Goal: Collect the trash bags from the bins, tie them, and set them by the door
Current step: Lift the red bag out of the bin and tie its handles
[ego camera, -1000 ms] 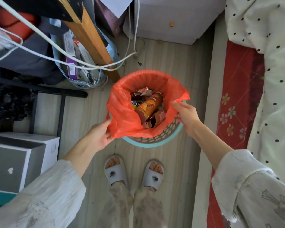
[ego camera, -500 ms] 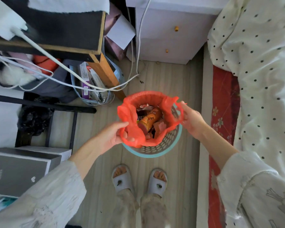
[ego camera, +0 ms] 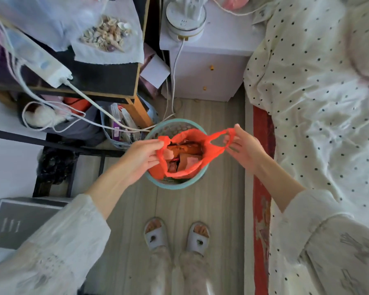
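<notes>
An orange trash bag [ego camera: 185, 165] of thin, crinkled plastic hangs open over a round teal bin [ego camera: 175, 185] with a perforated basket wall. The bag's mouth is stretched wide, and inside it lie crumpled wrappers and packets in orange, brown and pink. Its lower part sits within the bin's rim, while the upper edge is pulled up above it. Two loop handles rise from the mouth.

The left hand [ego camera: 140, 159], on the bin's left side, pinches one handle, with the fingers curled together on the bunched plastic. The right hand [ego camera: 244, 145], just right of the bin, holds the other handle, which is drawn out into a thin stretched loop; thumb and fingertips are clamped on the strip, and the other fingers are loosely bent. Both arms wear pale, loose, lightly textured sleeves.

The bin stands on a wood-grain plank floor [ego camera: 219, 209]. Nearer the camera than the bin are two feet in pale slippers [ego camera: 157, 233]. Left of the bin stands a dark-topped desk [ego camera: 107, 79] with a wooden leg, and white cables [ego camera: 87, 99] trail from it towards the bin. Beyond the bin is a white bedside cabinet [ego camera: 209, 77] with small yellow knobs. Right of the bin lies a bed with a rumpled cream cover [ego camera: 320, 99] dotted in black, over a red patterned sheet [ego camera: 261, 188].
</notes>
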The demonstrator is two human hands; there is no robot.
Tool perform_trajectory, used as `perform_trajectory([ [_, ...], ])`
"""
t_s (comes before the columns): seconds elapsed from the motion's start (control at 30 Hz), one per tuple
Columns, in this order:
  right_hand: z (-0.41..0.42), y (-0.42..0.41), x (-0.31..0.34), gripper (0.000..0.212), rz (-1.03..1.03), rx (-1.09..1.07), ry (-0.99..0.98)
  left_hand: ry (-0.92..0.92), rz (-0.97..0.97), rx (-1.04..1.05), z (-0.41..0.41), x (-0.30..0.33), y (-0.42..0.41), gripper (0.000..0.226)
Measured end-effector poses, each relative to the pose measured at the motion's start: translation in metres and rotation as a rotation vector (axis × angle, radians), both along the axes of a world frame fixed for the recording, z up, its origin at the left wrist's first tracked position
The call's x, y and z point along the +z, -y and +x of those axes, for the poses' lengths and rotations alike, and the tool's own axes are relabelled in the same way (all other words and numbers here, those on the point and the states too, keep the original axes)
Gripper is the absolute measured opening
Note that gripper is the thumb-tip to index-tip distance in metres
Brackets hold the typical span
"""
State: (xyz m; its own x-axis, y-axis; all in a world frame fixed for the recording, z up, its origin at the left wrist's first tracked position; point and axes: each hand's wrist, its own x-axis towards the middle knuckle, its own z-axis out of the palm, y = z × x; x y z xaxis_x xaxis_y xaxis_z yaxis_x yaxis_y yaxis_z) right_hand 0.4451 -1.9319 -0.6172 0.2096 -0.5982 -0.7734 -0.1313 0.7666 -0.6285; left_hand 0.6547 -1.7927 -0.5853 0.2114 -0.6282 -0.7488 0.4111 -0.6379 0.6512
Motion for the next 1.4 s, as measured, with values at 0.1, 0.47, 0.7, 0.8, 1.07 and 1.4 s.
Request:
perform_trajectory([
  [0.1,-0.004,-0.003,0.019,0.027,-0.016,0.077,0.006,0.059,-0.043,0.033,-0.001,0.024,0.002,0.020],
  [0.47,-0.024,-0.003,0.053,0.031,-0.170,0.391,-0.251,-0.029,-0.230,0.082,-0.068,0.067,0.030,0.021],
  [0.7,-0.032,-0.012,0.048,0.016,-0.221,0.244,-0.198,-0.032,-0.213,0.229,-0.070,0.073,0.041,0.017],
  [0.8,-0.033,-0.012,0.054,0.019,-0.219,0.314,-0.157,-0.009,-0.188,0.234,-0.067,0.077,0.041,0.018],
  [1.07,-0.043,-0.017,0.100,0.019,-0.235,0.270,-0.056,0.186,-0.149,0.164,-0.069,0.118,0.019,0.019],
  [1.4,-0.046,-0.061,0.198,0.032,-0.356,0.368,-0.065,0.394,-0.182,-0.045,-0.066,0.202,-0.037,0.020],
])
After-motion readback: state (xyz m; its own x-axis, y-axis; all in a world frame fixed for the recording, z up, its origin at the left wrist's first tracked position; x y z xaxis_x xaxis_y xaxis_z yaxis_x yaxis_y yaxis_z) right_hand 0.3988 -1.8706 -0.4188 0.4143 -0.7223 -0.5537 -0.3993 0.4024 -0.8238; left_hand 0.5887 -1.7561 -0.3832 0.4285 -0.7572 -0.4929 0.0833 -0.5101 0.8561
